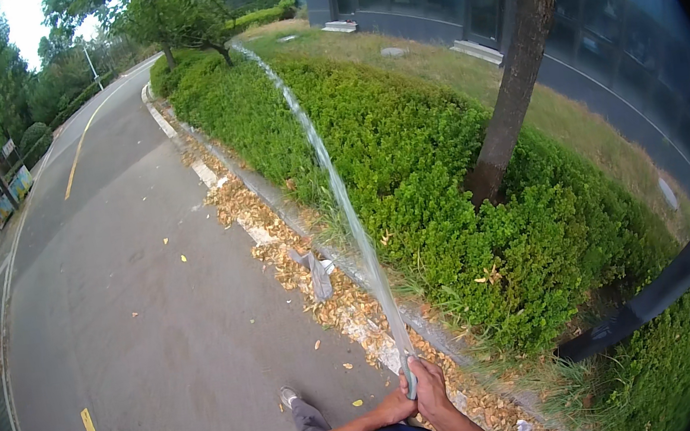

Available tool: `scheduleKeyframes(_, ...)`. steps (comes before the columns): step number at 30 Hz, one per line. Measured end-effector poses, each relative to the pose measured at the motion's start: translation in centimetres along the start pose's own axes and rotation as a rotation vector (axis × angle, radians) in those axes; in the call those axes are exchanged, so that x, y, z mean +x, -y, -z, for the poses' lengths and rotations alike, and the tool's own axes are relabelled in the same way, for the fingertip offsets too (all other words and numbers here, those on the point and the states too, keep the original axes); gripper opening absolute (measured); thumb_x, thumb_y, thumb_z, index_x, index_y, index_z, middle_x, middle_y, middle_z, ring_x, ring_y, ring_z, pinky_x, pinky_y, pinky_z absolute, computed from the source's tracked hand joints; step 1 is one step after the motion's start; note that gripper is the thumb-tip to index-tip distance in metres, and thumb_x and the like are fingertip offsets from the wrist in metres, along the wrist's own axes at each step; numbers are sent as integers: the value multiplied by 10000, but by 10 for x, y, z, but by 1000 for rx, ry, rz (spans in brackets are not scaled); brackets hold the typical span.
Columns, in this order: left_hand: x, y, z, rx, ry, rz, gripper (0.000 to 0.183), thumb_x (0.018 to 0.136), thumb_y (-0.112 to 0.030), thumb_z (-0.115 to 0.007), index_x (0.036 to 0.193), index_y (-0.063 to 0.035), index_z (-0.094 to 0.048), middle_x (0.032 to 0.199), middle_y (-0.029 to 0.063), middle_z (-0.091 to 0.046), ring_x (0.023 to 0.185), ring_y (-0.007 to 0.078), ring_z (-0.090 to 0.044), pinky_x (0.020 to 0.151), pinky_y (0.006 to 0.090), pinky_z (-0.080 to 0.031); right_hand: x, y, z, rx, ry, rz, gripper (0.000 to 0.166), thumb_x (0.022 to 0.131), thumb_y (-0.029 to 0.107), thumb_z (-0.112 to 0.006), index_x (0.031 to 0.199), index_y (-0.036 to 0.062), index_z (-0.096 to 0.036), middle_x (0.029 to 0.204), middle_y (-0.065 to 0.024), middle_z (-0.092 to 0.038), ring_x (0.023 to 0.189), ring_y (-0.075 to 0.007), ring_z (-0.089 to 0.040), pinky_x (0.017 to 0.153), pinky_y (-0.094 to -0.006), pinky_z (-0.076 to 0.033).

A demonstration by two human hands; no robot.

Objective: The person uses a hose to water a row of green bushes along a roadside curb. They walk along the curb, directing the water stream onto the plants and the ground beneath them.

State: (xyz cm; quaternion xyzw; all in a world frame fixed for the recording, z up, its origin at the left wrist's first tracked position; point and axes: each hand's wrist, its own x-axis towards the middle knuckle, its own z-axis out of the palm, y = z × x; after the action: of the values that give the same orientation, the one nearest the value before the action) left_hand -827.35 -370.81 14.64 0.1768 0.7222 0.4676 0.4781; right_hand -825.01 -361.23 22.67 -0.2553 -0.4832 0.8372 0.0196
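Both my hands are close together at the bottom centre, in front of my dark blue shirt. My right hand (430, 387) is closed around the end of a grey-green hose (410, 379), its thumb near the opening. Just left of it and lower, my left hand (396, 407) is also closed at the hose, partly hidden by the right. From the hose end a stream of water (334, 181) arcs forward over the curb and the clipped green hedge (393, 137), towards a small tree at the top. The rest of the hose is hidden.
A curb (278, 206) edges the hedge, with dry leaves (331, 312) and a grey plastic scrap (319, 279) beside it on the asphalt road (154, 306). A tree trunk (514, 82) rises from the hedge at right; a dark leaning post (633, 318) stands lower right.
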Motion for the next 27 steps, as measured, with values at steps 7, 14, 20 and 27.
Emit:
scheduleKeyframes(7, 34, 11, 160, -14, 115, -135, 308, 766, -332, -578, 844, -35, -565, 686, 75, -555, 637, 174, -510, 567, 323, -408, 104, -5, -125, -75, -107, 51, 292, 937, 243, -490, 777, 3, -535, 592, -69, -515, 461, -127, -450, 415, -254, -371)
scheduleKeyframes(14, 35, 8, 303, -101, 151, -118, 352, 821, -256, -555, 1077, -15, -555, 974, 136, -612, 947, 202, -554, 831, 344, -447, 188, 2, -253, -70, -115, 4, 288, 938, 234, -493, 776, 0, -535, 586, -61, -509, 461, -122, -447, 423, -250, -373)
scheduleKeyframes(20, 99, 43, 392, -126, 164, -191, 386, 834, -257, -558, 1129, -11, -528, 1053, 160, -583, 1012, 218, -526, 881, 346, -428, 272, 7, -323, -141, -112, -24, 265, 945, 235, -487, 809, 12, -536, 590, -46, -495, 466, -117, -442, 427, -245, -368)
scheduleKeyframes(27, 129, 6, 543, -126, -57, -116, 535, 824, -285, -586, 1248, 7, -441, 1181, 194, -527, 1097, 249, -493, 943, 359, -398, 409, 11, -396, -92, -44, -44, 281, 940, 246, -498, 781, 18, -540, 592, -46, -510, 464, -115, -456, 426, -244, -376)
